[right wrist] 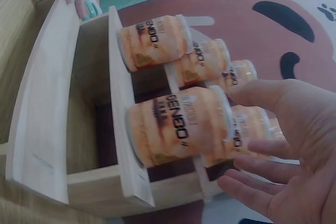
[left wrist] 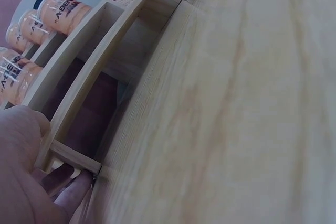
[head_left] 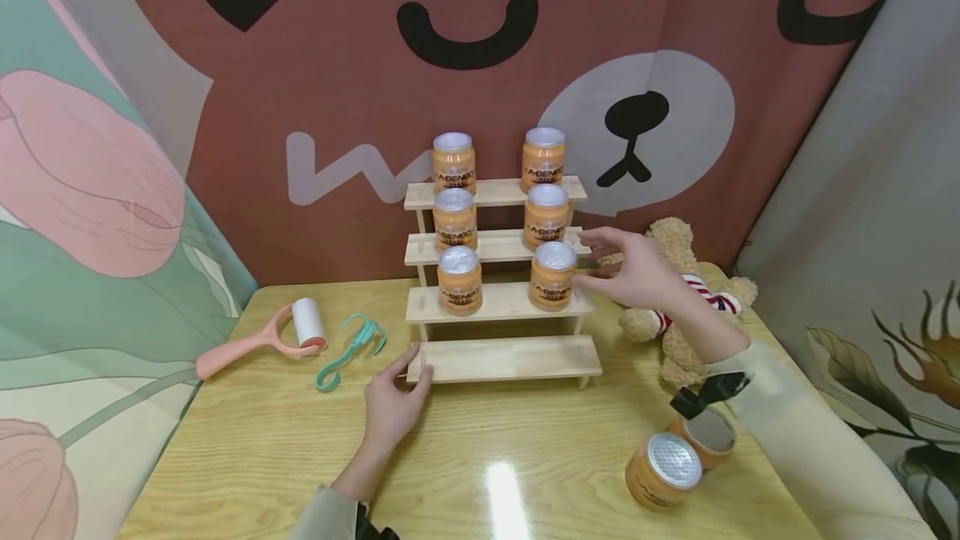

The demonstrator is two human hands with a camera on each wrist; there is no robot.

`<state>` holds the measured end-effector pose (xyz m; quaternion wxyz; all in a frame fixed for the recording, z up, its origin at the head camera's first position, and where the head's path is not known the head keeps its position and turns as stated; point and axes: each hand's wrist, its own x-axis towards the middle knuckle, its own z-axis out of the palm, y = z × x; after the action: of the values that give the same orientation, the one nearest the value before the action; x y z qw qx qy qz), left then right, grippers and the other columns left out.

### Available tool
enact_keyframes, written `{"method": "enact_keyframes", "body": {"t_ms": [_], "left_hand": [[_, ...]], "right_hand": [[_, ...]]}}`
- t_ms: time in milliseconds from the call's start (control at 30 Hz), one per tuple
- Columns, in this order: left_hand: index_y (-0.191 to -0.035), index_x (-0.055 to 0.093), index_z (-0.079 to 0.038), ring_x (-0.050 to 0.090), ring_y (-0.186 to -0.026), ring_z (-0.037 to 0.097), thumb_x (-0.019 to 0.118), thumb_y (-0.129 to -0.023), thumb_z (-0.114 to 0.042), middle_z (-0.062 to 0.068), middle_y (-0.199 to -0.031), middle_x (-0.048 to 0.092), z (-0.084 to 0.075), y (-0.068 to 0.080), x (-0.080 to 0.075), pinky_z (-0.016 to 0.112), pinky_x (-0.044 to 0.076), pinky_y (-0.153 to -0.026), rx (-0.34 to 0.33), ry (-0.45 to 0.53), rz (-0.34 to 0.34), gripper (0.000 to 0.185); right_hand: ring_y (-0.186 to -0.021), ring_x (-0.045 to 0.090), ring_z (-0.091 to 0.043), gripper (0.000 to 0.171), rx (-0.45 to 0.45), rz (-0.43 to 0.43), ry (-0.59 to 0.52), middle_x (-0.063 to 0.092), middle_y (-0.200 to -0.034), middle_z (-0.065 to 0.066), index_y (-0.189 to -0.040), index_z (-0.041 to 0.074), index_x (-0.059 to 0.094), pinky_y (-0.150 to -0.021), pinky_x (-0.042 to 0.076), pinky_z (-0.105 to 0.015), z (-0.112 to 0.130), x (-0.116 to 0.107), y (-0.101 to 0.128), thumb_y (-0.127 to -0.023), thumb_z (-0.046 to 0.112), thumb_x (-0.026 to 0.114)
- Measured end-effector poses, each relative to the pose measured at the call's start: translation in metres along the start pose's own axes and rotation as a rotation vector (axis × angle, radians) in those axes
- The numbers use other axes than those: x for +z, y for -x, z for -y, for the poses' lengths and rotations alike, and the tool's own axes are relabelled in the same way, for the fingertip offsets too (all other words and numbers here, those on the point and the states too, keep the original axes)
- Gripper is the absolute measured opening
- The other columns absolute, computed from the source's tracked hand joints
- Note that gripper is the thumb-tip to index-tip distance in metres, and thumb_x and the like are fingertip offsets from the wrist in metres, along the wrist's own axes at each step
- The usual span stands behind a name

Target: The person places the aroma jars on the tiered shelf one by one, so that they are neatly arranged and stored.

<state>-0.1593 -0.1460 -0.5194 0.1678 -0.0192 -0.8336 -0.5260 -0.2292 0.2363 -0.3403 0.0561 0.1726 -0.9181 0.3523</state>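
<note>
Beside the second-step jar point(head_left: 552, 275), right hand point(head_left: 633, 272) grip open, left hand point(head_left: 393, 402) touching rack point(head_left: 510, 359).

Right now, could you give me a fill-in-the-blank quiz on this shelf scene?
1. The rack holds ___ orange jars.
2. The left hand touches the rack's ___ step.
3. Behind the right hand sits a teddy ___.
4. Off the rack, ___ jars stand on the table.

Missing words: six; bottom; bear; two
</note>
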Motion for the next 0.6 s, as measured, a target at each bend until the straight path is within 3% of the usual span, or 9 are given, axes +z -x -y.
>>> {"method": "enact_keyframes", "body": {"t_ms": [133, 267, 500, 600], "left_hand": [[-0.134, 0.073, -0.003, 0.079, -0.103, 0.039, 0.081, -0.094, -0.011, 0.021, -0.132, 0.073, 0.0, 0.0, 0.0, 0.038, 0.069, -0.08, -0.004, -0.003, -0.01, 0.042], [-0.136, 0.072, -0.005, 0.078, -0.107, 0.037, 0.081, -0.094, -0.013, 0.018, -0.135, 0.072, 0.0, 0.0, -0.001, 0.038, 0.069, -0.083, -0.024, -0.006, 0.004, 0.043], [-0.138, 0.07, -0.005, 0.078, -0.108, 0.038, 0.08, -0.095, -0.012, 0.019, -0.138, 0.07, 0.0, 0.002, -0.001, 0.039, 0.069, -0.083, -0.041, 0.004, 0.027, 0.045], [-0.138, 0.071, -0.005, 0.078, -0.106, 0.037, 0.08, -0.095, -0.013, 0.019, -0.137, 0.071, -0.002, 0.002, -0.002, 0.036, 0.069, -0.082, -0.04, 0.0, 0.02, 0.045]], "right_hand": [[-0.121, 0.069, -0.037, 0.06, -0.018, 0.022, 0.008, 0.067, -0.141, -0.016, -0.143, 0.008, 0.063, -0.097, 0.064, -0.055, 0.001, -0.014, 0.012, -0.092, 0.029, 0.086], [-0.117, 0.071, -0.037, 0.053, -0.072, 0.012, 0.022, 0.07, -0.136, -0.016, -0.141, 0.009, 0.066, -0.096, 0.065, -0.055, 0.003, -0.027, 0.024, -0.093, 0.024, 0.085], [-0.109, 0.074, -0.016, 0.047, -0.182, 0.07, 0.065, 0.075, -0.129, -0.005, -0.134, 0.016, 0.07, -0.081, 0.067, -0.027, -0.006, -0.038, 0.049, -0.091, 0.021, 0.087], [-0.105, 0.073, -0.006, 0.047, -0.253, 0.119, 0.066, 0.076, -0.125, 0.001, -0.134, 0.018, 0.071, -0.08, 0.066, -0.023, -0.013, -0.04, 0.06, -0.09, 0.02, 0.087]]}}
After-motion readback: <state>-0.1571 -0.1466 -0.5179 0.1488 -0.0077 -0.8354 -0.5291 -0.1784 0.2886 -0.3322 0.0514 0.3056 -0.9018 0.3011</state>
